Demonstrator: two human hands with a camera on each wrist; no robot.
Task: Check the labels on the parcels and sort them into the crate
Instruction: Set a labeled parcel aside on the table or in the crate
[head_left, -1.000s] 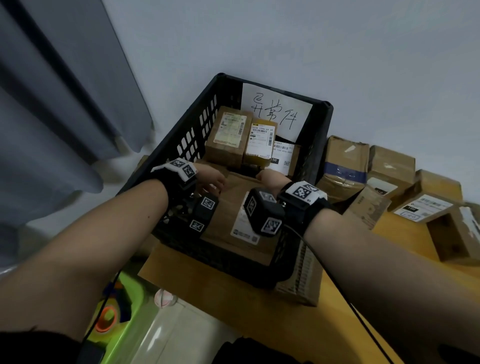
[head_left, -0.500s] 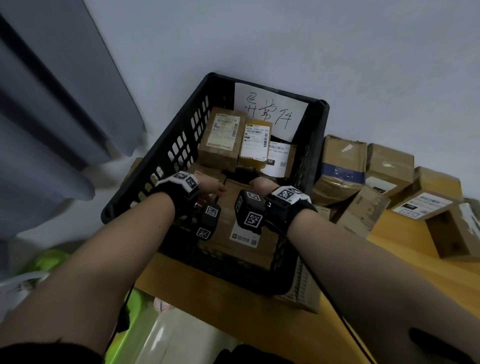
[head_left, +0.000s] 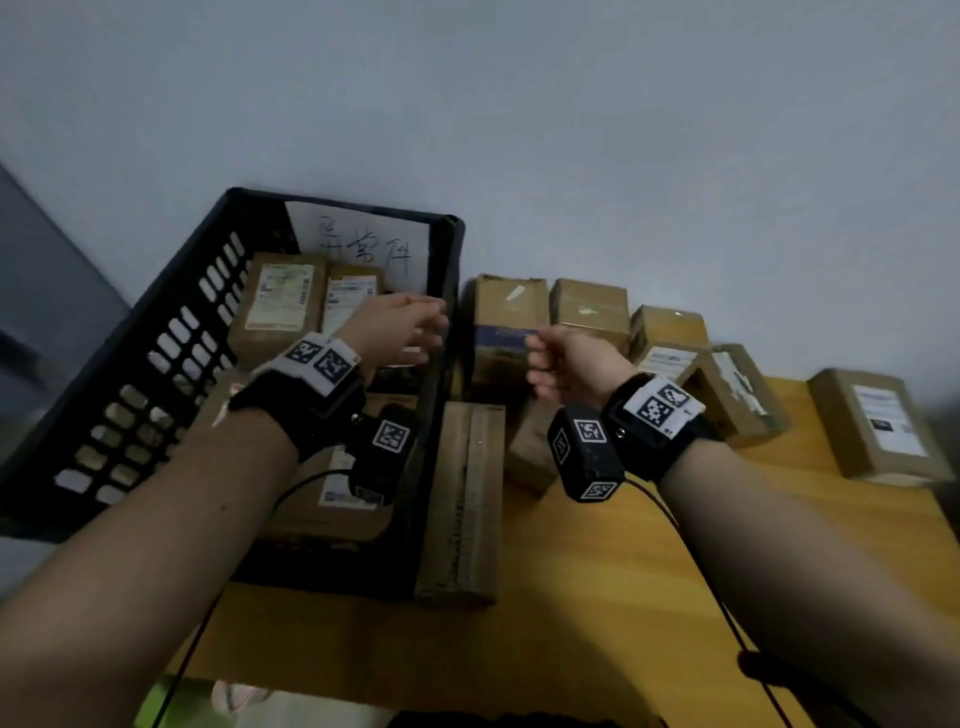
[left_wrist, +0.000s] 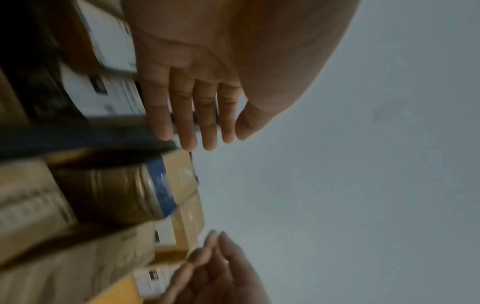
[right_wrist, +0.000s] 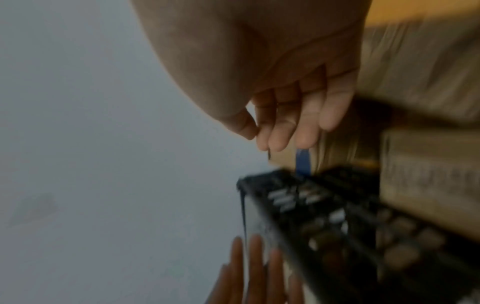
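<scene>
Both hands (head_left: 400, 332) now outside crate (head_left: 156, 353)

head: worn high, looks forward and down over both forearms at crate (head_left: 156, 374), table (head_left: 597, 597), wall
left wrist: close along palm, faces wall, blurred
right wrist: close along palm, faces wall, blurred
shared: blue-taped parcel (head_left: 501, 338) (left_wrist: 158, 185) (right_wrist: 302, 159) beside the crate rim, in all three
</scene>
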